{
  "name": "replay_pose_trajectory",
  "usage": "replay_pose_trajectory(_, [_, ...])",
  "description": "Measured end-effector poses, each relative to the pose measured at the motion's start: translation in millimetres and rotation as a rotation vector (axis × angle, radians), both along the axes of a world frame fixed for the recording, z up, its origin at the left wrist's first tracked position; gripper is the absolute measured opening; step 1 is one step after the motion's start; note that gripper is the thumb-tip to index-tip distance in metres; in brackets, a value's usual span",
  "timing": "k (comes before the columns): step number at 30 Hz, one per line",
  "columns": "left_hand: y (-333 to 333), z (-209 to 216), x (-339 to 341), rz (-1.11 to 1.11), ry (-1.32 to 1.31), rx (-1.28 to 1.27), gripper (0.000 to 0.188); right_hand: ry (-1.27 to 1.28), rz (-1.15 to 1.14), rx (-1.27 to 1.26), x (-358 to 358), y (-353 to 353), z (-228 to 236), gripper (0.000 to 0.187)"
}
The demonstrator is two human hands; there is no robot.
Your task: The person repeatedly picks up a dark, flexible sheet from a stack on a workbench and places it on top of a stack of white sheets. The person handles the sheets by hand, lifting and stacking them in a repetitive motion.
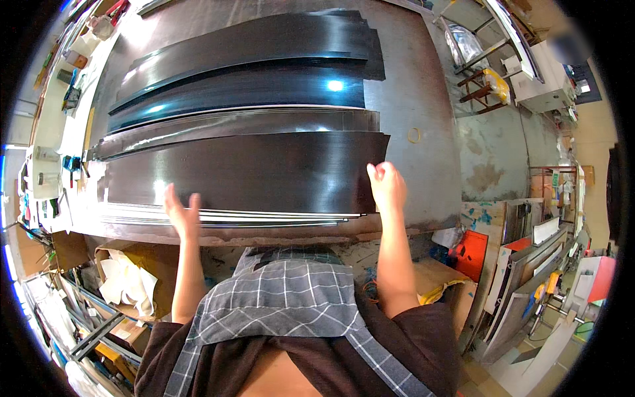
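Observation:
A long, glossy black sheet lies nearest me on the metal table, on top of a stack whose pale-edged sheets show along the front. My left hand is raised at the front edge of this stack, its fingers apart and slightly blurred, holding nothing. Over the sheet's right end is my right hand, its fingers curled closed. Whether they grip the sheet's edge is hidden. Behind lie more black strips: a narrow one, a bluish shiny one and a wide one.
The metal table extends right of the sheets, with a thin yellow ring on it. A cardboard box with white scraps stands below at left. Boards and panels lean at lower right, near an orange-red sheet. A wooden stool stands beyond.

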State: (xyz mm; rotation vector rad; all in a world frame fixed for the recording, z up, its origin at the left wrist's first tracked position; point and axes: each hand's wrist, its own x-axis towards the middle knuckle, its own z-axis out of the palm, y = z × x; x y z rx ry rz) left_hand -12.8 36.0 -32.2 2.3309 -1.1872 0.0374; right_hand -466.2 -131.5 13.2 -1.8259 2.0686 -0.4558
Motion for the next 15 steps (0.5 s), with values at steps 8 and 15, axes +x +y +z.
replay_pose_trajectory(8, [-35, 15, -119, -0.515, -0.038, 0.304, 0.063, -1.14, -0.178, 0.247, 73, -104, -7, 0.03])
replay_pose_trajectory(15, [-41, 22, -121, -0.498, 0.032, 0.29, 0.061, -0.167, 0.447, -0.307, 77, -112, -5, 0.018])
